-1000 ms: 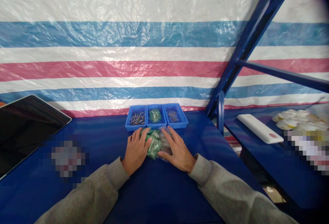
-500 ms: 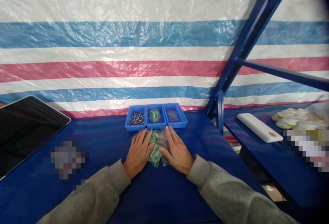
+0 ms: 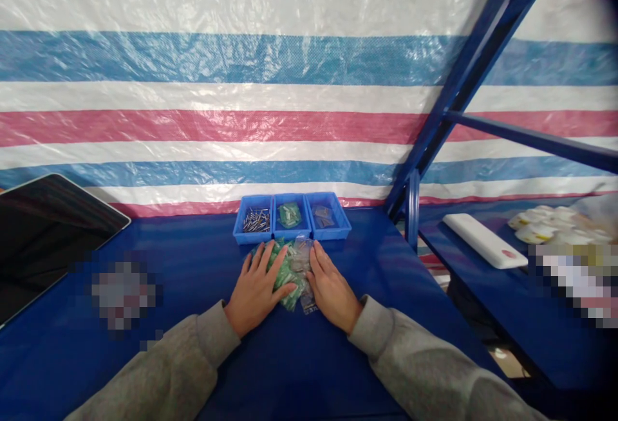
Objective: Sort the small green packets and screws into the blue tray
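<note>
Green plastic packets (image 3: 288, 274) lie in a small heap on the blue table (image 3: 284, 363). Clear packets with greyish contents (image 3: 302, 257) lie at the heap's right side, with a small dark-printed packet (image 3: 309, 304) at its near edge. My left hand (image 3: 254, 286) rests over the left part of the heap, fingers spread and holding nothing. My right hand (image 3: 333, 289) lies along the right edge of the heap, flat with its fingers stretched out. What lies under my palms is hidden.
Behind the heap stand three joined blue bins: screws (image 3: 257, 221) in the left bin (image 3: 251, 239), green packets (image 3: 289, 215) in the middle one, clear packets (image 3: 322, 216) in the right. A dark-screened panel (image 3: 43, 234) lies left. A blue frame (image 3: 447, 99) and white box (image 3: 483, 239) are right.
My left thumb has moved right across the green packets. My right fingers have drawn closer together and the right thumb has pulled in, showing more of the heap. The view has shifted slightly.
</note>
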{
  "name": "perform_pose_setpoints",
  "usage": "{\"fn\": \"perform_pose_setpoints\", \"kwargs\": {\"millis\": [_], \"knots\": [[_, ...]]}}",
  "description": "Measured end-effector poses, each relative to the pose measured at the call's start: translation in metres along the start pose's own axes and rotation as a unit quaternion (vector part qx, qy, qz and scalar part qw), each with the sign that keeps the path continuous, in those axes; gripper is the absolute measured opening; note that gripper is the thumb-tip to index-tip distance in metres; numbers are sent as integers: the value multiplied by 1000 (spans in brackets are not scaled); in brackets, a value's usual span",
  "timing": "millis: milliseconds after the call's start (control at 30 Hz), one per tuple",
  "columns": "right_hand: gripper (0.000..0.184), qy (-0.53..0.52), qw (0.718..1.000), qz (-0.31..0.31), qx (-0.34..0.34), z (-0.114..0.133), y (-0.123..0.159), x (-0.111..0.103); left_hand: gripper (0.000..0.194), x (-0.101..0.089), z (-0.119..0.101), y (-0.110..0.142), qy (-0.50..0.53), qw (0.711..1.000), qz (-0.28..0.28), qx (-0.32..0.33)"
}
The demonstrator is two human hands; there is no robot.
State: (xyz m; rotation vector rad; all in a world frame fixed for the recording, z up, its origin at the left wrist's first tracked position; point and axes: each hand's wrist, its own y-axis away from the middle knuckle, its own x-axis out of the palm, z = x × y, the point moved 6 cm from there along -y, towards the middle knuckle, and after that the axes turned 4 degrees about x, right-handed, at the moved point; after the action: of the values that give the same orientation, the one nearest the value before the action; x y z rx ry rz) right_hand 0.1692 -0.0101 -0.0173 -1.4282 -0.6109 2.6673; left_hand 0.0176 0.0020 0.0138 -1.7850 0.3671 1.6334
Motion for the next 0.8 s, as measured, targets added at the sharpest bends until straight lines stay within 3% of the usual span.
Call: {"fn": "perform_pose_setpoints", "kwargs": {"millis": [200, 400, 533, 700, 800], "knots": [[63, -61, 998, 3, 32, -4, -4, -10, 63, -4, -3, -5, -14, 1000, -20, 13], [55, -60, 998, 24, 14, 1, -3, -10, 52, -1, -2, -7, 4, 999, -33, 28], [45, -57, 997, -44, 19, 0, -5, -25, 51, -4, -2, -4, 23, 998, -47, 24], [39, -33, 991, -127, 9, -9, -26, -62, 38, -39, 3, -21, 93, 989, -109, 24], [36, 8, 995, -99, 18, -25, -68, -79, 31, -59, 16, -59, 119, 984, -127, 47]]}}
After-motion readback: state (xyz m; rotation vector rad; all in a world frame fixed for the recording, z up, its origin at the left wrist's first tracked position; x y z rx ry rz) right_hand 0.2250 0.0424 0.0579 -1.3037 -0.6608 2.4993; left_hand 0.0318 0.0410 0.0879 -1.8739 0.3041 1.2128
